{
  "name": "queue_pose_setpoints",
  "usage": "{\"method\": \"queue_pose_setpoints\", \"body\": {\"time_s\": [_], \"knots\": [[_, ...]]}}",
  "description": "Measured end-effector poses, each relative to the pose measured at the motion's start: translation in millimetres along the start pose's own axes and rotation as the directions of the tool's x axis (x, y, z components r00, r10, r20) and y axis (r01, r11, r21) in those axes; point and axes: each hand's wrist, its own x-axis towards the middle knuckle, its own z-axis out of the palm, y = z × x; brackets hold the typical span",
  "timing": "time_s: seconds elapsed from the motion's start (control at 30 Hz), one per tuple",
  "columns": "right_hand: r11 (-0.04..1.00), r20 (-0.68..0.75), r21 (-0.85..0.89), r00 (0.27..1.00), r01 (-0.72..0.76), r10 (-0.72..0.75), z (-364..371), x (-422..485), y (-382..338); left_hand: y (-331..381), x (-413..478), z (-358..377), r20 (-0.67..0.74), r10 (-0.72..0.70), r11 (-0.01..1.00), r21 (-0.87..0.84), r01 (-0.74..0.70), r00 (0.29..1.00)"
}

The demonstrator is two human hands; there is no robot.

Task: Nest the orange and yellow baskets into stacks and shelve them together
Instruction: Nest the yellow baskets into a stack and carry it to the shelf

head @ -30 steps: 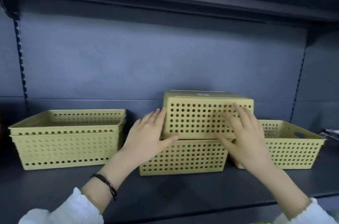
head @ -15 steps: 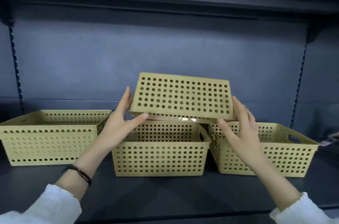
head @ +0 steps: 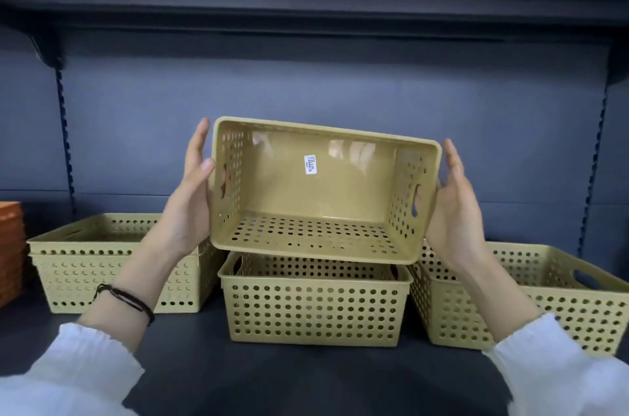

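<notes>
I hold a yellow perforated basket (head: 289, 184) in the air between both palms, tipped so its open side faces me and a white label shows on its bottom. My left hand (head: 190, 201) presses its left end, my right hand (head: 456, 211) its right end. Directly below it stands an upright yellow basket (head: 315, 308) on the shelf. A nested yellow stack (head: 81, 266) stands to the left, partly behind my left arm. Another yellow basket (head: 558, 300) sits to the right. Orange baskets (head: 12, 252) show at the far left edge.
The dark shelf board (head: 306, 378) runs across the front with bare surface before the baskets. A grey back panel (head: 306, 85) and an upper shelf (head: 306, 7) close the space above. Slotted uprights stand at both sides.
I lifted the upside-down top basket off the middle basket and turned it until its opening faces me. My hands moved from its front face to its two ends.
</notes>
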Motion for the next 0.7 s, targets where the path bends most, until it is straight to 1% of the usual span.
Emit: {"method": "queue_pose_setpoints", "body": {"time_s": [0.07, 0.1, 0.17, 0.23, 0.3, 0.37, 0.4, 0.43, 0.5, 0.57, 0.67, 0.7], "knots": [[0.989, 0.014, 0.138, 0.999, -0.054, 0.053, 0, 8, -4, 4, 2, -5, -0.048, -0.04, 0.995, -0.092, 0.036, 0.998], [0.986, 0.04, 0.15, 0.997, -0.069, 0.064, 0, 12, -6, 7, 5, -10, -0.054, -0.074, 0.984, -0.164, 0.065, 0.996], [0.991, 0.042, 0.095, 0.995, -0.091, 0.087, 2, 15, -8, 14, 10, -17, -0.076, -0.151, 0.946, -0.301, 0.122, 0.986], [0.995, 0.011, 0.024, 0.995, -0.102, 0.102, 7, 15, -3, 17, 12, -24, -0.071, -0.208, 0.914, -0.369, 0.168, 0.976], [0.993, 0.012, -0.029, 0.993, -0.114, 0.114, 14, 12, 6, 15, 12, -22, -0.04, -0.24, 0.929, -0.299, 0.217, 0.97], [0.986, -0.028, -0.032, 0.986, -0.163, 0.162, 19, 10, 19, 1, 11, -16, -0.025, -0.257, 0.937, -0.25, 0.243, 0.966], [0.98, -0.049, -0.021, 0.979, -0.198, 0.197, 20, 9, 26, -7, 9, -13, -0.046, -0.277, 0.939, -0.224, 0.26, 0.96], [0.971, -0.075, -0.012, 0.968, -0.24, 0.239, 20, 5, 31, -13, 6, -8, -0.101, -0.339, 0.932, -0.175, 0.319, 0.935], [0.949, -0.115, -0.045, 0.945, -0.312, 0.306, 16, -2, 43, -29, 0, -7, -0.163, -0.402, 0.913, -0.141, 0.382, 0.901], [0.933, -0.122, -0.105, 0.936, -0.343, 0.33, 9, -6, 52, -39, -5, -6, -0.207, -0.445, 0.895, -0.088, 0.437, 0.871], [0.881, -0.13, -0.327, 0.94, -0.341, 0.316, 3, -8, 55, -45, -10, -2, -0.314, -0.381, 0.92, -0.032, 0.391, 0.87], [0.868, -0.136, -0.372, 0.944, -0.329, 0.3, 0, -8, 58, -44, -11, -1, -0.333, -0.368, 0.926, -0.04, 0.377, 0.868]]}}
